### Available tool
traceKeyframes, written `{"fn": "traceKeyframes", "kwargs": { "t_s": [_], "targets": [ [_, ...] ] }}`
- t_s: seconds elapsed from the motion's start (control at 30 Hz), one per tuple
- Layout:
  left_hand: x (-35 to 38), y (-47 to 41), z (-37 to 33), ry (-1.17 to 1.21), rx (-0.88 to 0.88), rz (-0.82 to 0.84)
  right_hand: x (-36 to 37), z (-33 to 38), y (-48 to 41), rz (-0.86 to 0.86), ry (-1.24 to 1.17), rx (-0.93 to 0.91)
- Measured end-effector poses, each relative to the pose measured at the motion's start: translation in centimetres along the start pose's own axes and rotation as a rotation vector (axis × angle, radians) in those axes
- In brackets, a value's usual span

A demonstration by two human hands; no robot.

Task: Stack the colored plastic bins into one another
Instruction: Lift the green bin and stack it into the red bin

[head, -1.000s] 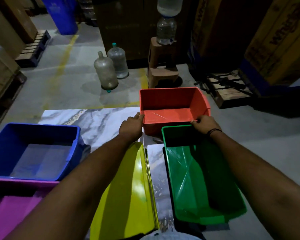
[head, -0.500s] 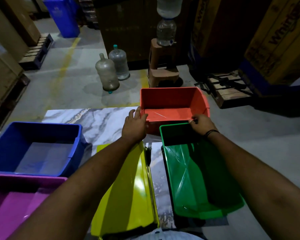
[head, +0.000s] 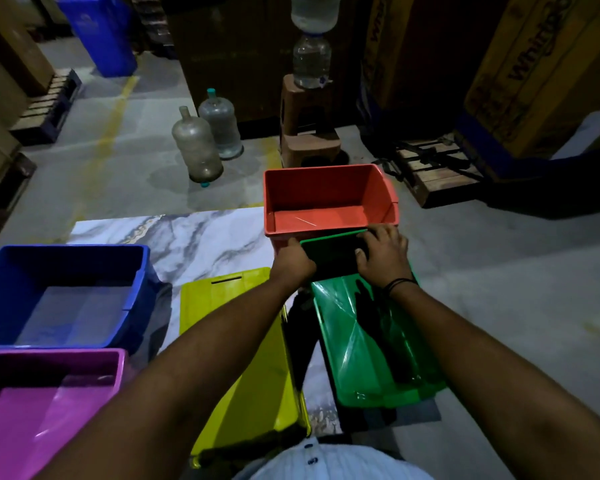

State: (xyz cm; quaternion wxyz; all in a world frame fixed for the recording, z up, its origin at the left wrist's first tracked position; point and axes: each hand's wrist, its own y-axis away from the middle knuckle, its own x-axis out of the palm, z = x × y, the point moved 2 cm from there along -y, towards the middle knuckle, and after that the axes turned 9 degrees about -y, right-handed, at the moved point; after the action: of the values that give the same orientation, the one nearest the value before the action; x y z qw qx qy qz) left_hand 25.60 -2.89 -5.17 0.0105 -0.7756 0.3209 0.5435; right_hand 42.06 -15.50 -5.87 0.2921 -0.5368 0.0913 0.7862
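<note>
Both hands have shifted from the red bin [head: 329, 199] to the green bin [head: 371, 337]: left hand [head: 293, 263] and right hand [head: 383, 256] grip its far rim, ready to lift it.

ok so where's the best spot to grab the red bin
Take the red bin by its rim, from above, one hand on each short side wall. It sits upright and open, empty, with the near edge crowded by the green bin and both hands.
</note>
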Motion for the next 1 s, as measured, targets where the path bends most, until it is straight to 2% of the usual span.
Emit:
{"fn": "traceKeyframes", "kwargs": {
  "t_s": [0.2, 0.37, 0.53, 0.63, 0.73, 0.9, 1.0],
  "targets": [
    [-1.4, 0.0, -0.5, -0.044, 0.045, 0.121, -1.1, 0.2, 2.0, 0.012, 0.058, 0.06],
    [-5.4, -0.1, -1.2, -0.194, 0.119, 0.049, -4.3, -0.5, 0.9, 0.024, 0.045, 0.215],
    [-12.2, -0.3, -1.4, -0.191, 0.143, 0.078, -8.0, -0.5, -2.3, 0.148, -0.279, 0.321],
    [-15.9, -0.3, -1.2, -0.151, 0.116, 0.003, -10.1, 1.1, -3.2, 0.176, -0.524, 0.357],
    [-17.9, -1.1, 0.2, -0.048, 0.049, -0.054, -11.6, 3.0, -3.8, 0.178, -0.646, 0.294],
    [-19.4, -1.2, 2.3, 0.106, -0.05, -0.164, -14.0, 4.8, -4.6, 0.245, -0.637, 0.205],
    [-19.6, -1.2, 3.7, 0.257, -0.1, -0.136, -14.8, 4.5, -4.6, 0.248, -0.938, 0.234]
  ]
}}
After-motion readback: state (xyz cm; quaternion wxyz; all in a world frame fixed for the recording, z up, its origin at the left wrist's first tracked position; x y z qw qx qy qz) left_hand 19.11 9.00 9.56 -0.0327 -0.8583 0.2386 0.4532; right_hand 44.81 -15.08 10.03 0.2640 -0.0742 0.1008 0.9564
